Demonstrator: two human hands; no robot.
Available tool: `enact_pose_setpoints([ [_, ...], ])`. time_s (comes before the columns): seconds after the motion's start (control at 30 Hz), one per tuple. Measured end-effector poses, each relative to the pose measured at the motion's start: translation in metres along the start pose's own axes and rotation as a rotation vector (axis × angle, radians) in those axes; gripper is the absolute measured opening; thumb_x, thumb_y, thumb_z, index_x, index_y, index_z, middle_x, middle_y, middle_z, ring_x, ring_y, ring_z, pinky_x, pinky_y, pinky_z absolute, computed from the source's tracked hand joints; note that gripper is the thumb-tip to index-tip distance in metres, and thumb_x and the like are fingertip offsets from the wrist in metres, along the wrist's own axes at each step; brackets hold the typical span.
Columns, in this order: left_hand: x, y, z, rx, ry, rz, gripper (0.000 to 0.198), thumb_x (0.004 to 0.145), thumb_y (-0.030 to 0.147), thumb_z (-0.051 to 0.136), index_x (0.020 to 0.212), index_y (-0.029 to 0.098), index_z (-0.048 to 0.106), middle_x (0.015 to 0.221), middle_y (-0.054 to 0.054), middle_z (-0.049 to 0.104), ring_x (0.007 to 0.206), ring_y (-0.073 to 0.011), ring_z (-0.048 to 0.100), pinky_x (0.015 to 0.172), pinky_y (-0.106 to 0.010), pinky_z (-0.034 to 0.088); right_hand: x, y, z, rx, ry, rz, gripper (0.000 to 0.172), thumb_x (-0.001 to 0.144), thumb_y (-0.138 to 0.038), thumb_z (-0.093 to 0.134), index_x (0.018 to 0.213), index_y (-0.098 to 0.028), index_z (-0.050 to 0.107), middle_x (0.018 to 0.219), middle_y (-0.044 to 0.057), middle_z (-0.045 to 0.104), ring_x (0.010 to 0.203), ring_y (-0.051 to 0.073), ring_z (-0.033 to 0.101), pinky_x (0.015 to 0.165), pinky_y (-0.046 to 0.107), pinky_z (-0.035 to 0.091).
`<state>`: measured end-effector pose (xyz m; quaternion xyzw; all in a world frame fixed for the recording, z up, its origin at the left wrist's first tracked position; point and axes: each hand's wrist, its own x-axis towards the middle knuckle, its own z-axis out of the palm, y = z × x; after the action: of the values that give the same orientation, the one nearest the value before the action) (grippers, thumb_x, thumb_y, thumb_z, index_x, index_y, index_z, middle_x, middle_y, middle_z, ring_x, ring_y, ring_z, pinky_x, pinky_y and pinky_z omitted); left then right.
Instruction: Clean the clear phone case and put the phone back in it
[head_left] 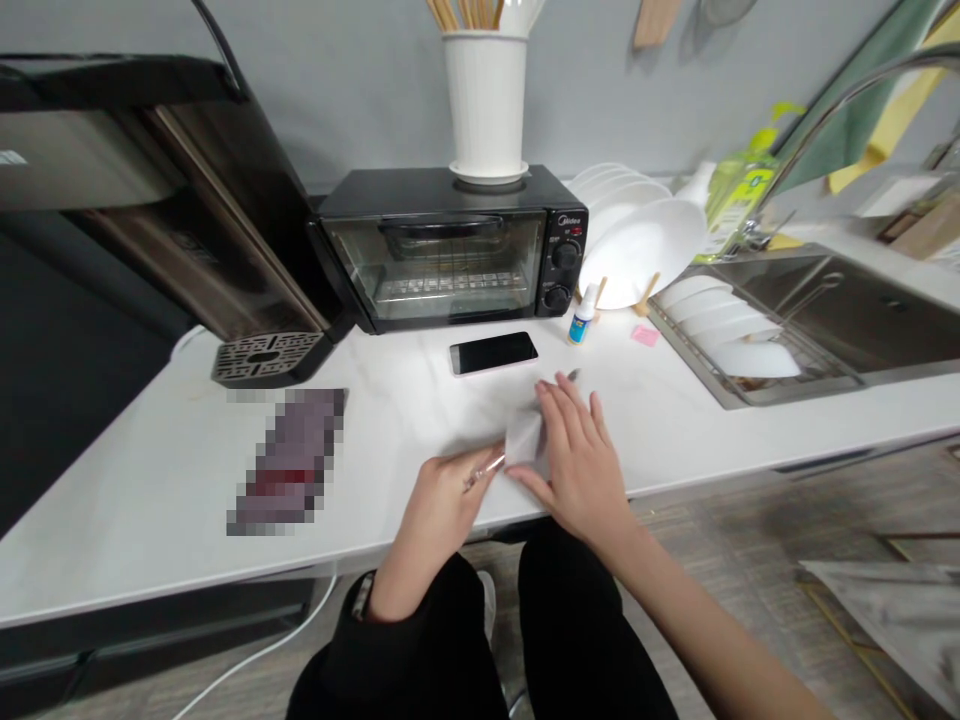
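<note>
The left hand (442, 500) is bent at the near edge of the white counter (405, 390), with a slender shiny item (487, 468) along its thumb side; its fingertips are hidden, so I cannot tell whether they close on it. The right hand (585, 460) lies just to the right, fingers stretched and thumb apart, against a small pale piece (523, 438) that sits between the two hands; whether it grips or only steadies that piece I cannot tell. A small grey tip (574, 375) shows just past the right fingers. A dark band (363, 597) circles the left wrist below a black sleeve

Beyond the hands, a phone (495, 354) lies dark screen up. To its right stands a small bottle (580, 325) with a blue label, and farther right lies a pink slip (645, 336). To the left of the hands is a pixelated purplish patch (296, 460), and past it stands a tall dark machine with a slotted drip tray (264, 356)

On the far side sits a black oven (450, 265) bearing a white pot (487, 105) of utensils. To its right, white plates (637, 255) stand in a rack, beside a green pump bottle (739, 195) and a sink (729, 400) holding white dishes (716, 312)
</note>
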<state>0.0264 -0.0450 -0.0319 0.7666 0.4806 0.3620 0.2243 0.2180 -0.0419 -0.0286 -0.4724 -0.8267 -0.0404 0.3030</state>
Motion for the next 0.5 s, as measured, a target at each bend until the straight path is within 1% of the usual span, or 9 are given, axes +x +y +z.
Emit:
enact_pose_setpoints([
  [0.03, 0.001, 0.001, -0.001, 0.006, -0.004, 0.013, 0.026, 0.092, 0.01, 0.05, 0.088, 0.018, 0.075, 0.084, -0.004, 0.079, 0.07, -0.0165, 0.071, 0.068, -0.023, 0.052, 0.0, 0.001, 0.001, 0.001, 0.025, 0.044, 0.093, 0.102, -0.074, 0.035, 0.157, 0.0, 0.035, 0.16, 0.027, 0.045, 0.16, 0.04, 0.022, 0.127, 0.064, 0.02],
  [0.07, 0.002, 0.001, -0.002, 0.008, -0.005, 0.033, 0.025, 0.089, 0.009, 0.051, 0.087, 0.017, 0.075, 0.082, -0.004, 0.079, 0.067, -0.0165, 0.071, 0.065, -0.022, 0.052, -0.001, -0.001, 0.002, 0.016, 0.027, 0.013, 0.095, 0.1, -0.076, 0.035, 0.155, 0.001, 0.038, 0.16, 0.027, 0.046, 0.16, 0.041, 0.019, 0.127, 0.064, 0.02],
  [0.13, 0.002, 0.0, -0.003, 0.004, -0.009, 0.09, 0.019, 0.079, 0.008, 0.055, 0.072, 0.017, 0.069, 0.067, -0.003, 0.073, 0.054, -0.0156, 0.064, 0.055, -0.022, 0.047, -0.005, -0.007, 0.004, 0.074, -0.017, -0.187, 0.096, 0.098, -0.079, 0.036, 0.152, -0.001, 0.042, 0.16, 0.024, 0.047, 0.161, 0.037, 0.018, 0.129, 0.058, 0.02],
  [0.2, 0.001, -0.001, -0.004, 0.01, -0.001, 0.134, 0.018, 0.074, 0.009, 0.056, 0.059, 0.018, 0.06, 0.054, 0.0, 0.064, 0.044, -0.0147, 0.056, 0.048, -0.023, 0.041, -0.006, -0.01, 0.005, 0.109, -0.069, -0.359, 0.091, 0.1, -0.077, 0.035, 0.155, -0.005, 0.04, 0.159, 0.019, 0.05, 0.16, 0.031, 0.026, 0.131, 0.051, 0.019],
  [0.23, 0.001, -0.001, -0.003, 0.021, 0.01, 0.129, 0.02, 0.075, 0.009, 0.056, 0.058, 0.018, 0.059, 0.052, 0.0, 0.063, 0.044, -0.0149, 0.056, 0.048, -0.023, 0.042, -0.005, -0.008, 0.004, 0.106, -0.069, -0.347, 0.088, 0.101, -0.075, 0.035, 0.156, -0.007, 0.039, 0.158, 0.018, 0.051, 0.158, 0.03, 0.03, 0.132, 0.051, 0.018],
  [0.3, 0.001, 0.001, -0.002, 0.041, 0.03, 0.092, 0.022, 0.085, 0.011, 0.053, 0.069, 0.018, 0.067, 0.061, -0.002, 0.07, 0.053, -0.0164, 0.064, 0.055, -0.023, 0.048, -0.001, -0.001, 0.003, 0.065, -0.013, -0.152, 0.086, 0.102, -0.074, 0.034, 0.154, -0.006, 0.041, 0.155, 0.021, 0.054, 0.156, 0.034, 0.034, 0.13, 0.059, 0.017],
  [0.37, 0.001, 0.003, -0.001, 0.038, 0.026, 0.056, 0.024, 0.092, 0.013, 0.051, 0.082, 0.018, 0.072, 0.077, -0.005, 0.077, 0.067, -0.0179, 0.072, 0.067, -0.024, 0.054, 0.001, 0.003, 0.001, 0.029, 0.057, 0.029, 0.089, 0.1, -0.077, 0.035, 0.148, -0.003, 0.046, 0.153, 0.026, 0.053, 0.156, 0.041, 0.03, 0.127, 0.068, 0.018],
  [0.4, 0.001, 0.002, -0.001, 0.025, 0.017, 0.055, 0.023, 0.093, 0.013, 0.051, 0.083, 0.018, 0.072, 0.081, -0.006, 0.078, 0.069, -0.018, 0.073, 0.069, -0.024, 0.054, 0.001, 0.002, 0.001, 0.029, 0.067, 0.024, 0.092, 0.098, -0.079, 0.036, 0.146, -0.002, 0.048, 0.153, 0.027, 0.052, 0.157, 0.042, 0.026, 0.126, 0.069, 0.02],
  [0.5, -0.001, -0.002, 0.0, -0.039, 0.029, 0.063, 0.022, 0.084, 0.01, 0.053, 0.065, 0.019, 0.061, 0.063, -0.002, 0.071, 0.053, -0.0157, 0.065, 0.055, -0.022, 0.049, -0.002, -0.006, 0.003, 0.079, -0.014, -0.279, 0.097, 0.096, -0.081, 0.037, 0.151, -0.002, 0.044, 0.157, 0.023, 0.051, 0.159, 0.035, 0.025, 0.129, 0.057, 0.024],
])
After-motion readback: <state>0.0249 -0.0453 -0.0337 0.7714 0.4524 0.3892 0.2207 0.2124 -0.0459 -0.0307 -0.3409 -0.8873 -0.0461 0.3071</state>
